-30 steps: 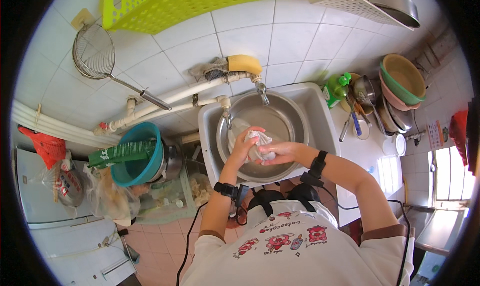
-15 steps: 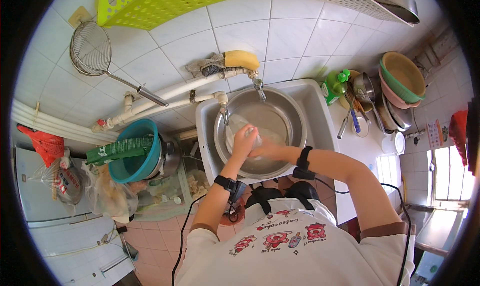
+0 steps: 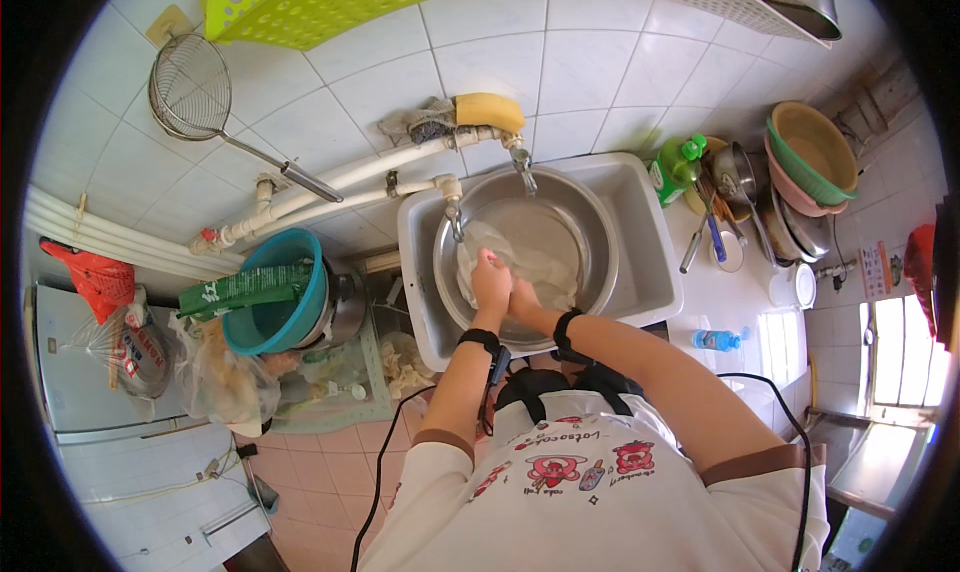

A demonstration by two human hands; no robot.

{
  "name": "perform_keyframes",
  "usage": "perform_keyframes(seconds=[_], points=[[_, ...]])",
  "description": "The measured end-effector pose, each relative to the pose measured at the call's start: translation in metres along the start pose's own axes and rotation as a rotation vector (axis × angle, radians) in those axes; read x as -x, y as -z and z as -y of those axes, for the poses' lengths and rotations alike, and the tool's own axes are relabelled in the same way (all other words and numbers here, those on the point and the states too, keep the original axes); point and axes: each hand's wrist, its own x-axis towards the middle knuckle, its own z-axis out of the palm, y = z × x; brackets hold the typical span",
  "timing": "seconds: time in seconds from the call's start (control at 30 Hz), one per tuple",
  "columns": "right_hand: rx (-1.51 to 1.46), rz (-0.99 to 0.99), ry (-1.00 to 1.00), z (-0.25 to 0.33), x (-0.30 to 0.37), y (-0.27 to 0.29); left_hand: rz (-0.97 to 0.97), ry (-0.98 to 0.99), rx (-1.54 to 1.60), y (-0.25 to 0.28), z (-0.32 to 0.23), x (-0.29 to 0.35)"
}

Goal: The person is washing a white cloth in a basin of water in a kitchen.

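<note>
A large steel basin (image 3: 607, 242) sits in the grey sink (image 3: 650, 262). In it lies a thin, whitish, see-through cloth (image 3: 548, 270), wet and spread to the right of my hands. My left hand (image 3: 490, 284) is closed around a bunched part of this cloth. Close against it, lower and to the right, my right hand (image 3: 524, 300) is curled, its fingers mostly hidden behind the left hand and the cloth. Both hands are inside the basin. Two metal taps, a left tap (image 3: 454, 220) and a right tap (image 3: 525, 172), reach over the basin's far side.
On the right counter stand a green soap bottle (image 3: 680, 167), a blue bottle (image 3: 717, 340), a white tub (image 3: 795, 286) and stacked bowls (image 3: 815, 157). At left is a teal basin (image 3: 312, 307). A wire strainer (image 3: 190, 92) hangs on the tiles beside pipes (image 3: 340, 194).
My right forearm has swung left and nearer my body, uncovering the blue bottle. The hands have come closer together, and the cloth spreads farther right. The view has shifted slightly.
</note>
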Motion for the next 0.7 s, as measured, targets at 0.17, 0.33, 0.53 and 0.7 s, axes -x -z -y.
perform_keyframes(seconds=[0.17,0.33,0.53,0.7], points=[[-0.037,-0.063,-0.049,0.012,0.006,-0.006,-0.032,0.047,-0.019,0.000,0.005,-0.002],[-0.023,-0.138,0.094,0.017,0.000,0.012,0.044,0.135,0.052,0.015,-0.007,-0.010],[-0.734,0.765,-0.416,0.075,0.026,0.115,0.772,0.203,1.004,0.050,-0.025,-0.022],[-1.230,0.941,-0.455,0.050,0.018,0.113,1.099,0.112,1.291,0.078,-0.076,-0.007]])
